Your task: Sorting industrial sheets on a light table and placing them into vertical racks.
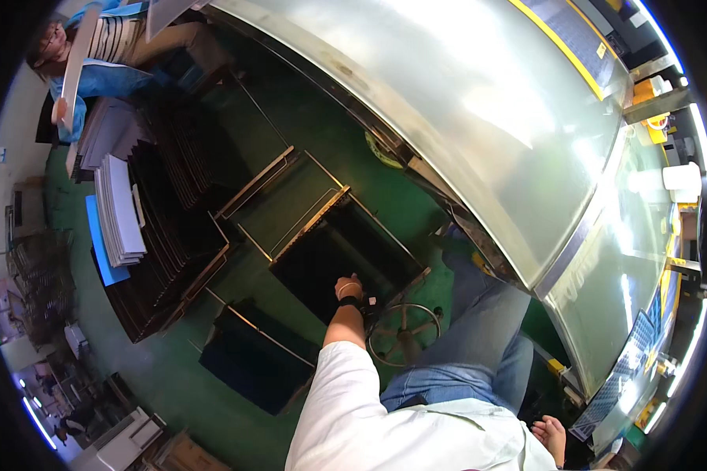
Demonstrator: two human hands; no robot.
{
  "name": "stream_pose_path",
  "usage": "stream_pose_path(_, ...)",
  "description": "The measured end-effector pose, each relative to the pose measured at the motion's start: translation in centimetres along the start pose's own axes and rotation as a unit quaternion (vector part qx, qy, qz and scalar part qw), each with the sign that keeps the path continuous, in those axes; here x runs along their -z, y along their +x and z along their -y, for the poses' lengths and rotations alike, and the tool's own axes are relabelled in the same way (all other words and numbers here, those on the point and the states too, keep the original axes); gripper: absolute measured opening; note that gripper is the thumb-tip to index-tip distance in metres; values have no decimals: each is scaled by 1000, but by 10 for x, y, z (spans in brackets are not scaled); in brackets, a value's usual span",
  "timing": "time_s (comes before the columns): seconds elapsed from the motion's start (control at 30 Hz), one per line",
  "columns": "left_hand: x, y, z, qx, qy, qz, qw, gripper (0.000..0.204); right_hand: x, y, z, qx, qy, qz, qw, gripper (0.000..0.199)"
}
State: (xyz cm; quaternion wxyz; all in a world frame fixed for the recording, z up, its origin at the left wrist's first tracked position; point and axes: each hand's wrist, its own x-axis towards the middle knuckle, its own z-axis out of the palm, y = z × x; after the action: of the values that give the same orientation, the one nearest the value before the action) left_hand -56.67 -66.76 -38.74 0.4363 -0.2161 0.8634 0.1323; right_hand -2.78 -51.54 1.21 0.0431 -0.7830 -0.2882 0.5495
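Note:
My left hand (347, 287) reaches down to the near edge of a stack of black sheets (330, 251) held in a low metal frame (310, 224) on the green floor. Its fingers are hidden behind the back of the hand, so its grip is unclear. A dark band sits on that wrist. My right hand (551, 436) rests low at the right beside my thigh, fingers loosely apart and holding nothing. I am seated, in blue jeans and a white top.
A round metal ring base (404, 330) stands by my left knee. Another black stack (251, 357) lies nearer left. A big shiny steel machine surface (479, 102) fills the right. Stacked pale sheets (119, 208) and a co-worker holding a white board (75, 67) are far left.

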Motion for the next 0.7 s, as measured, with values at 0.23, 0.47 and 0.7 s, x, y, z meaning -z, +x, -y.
stream_pose_path(0.23,12,10,17,-59,66,-33,995,30,-48,-7,30,32,-16,28,999,20)
stream_pose_path(0.47,125,-101,63,-298,-118,-52,946,33,-51,11,48,130,0,89,987,20)
stream_pose_path(0.7,292,-289,94,-433,-362,2,825,33,-111,6,96,255,-48,221,940,18)
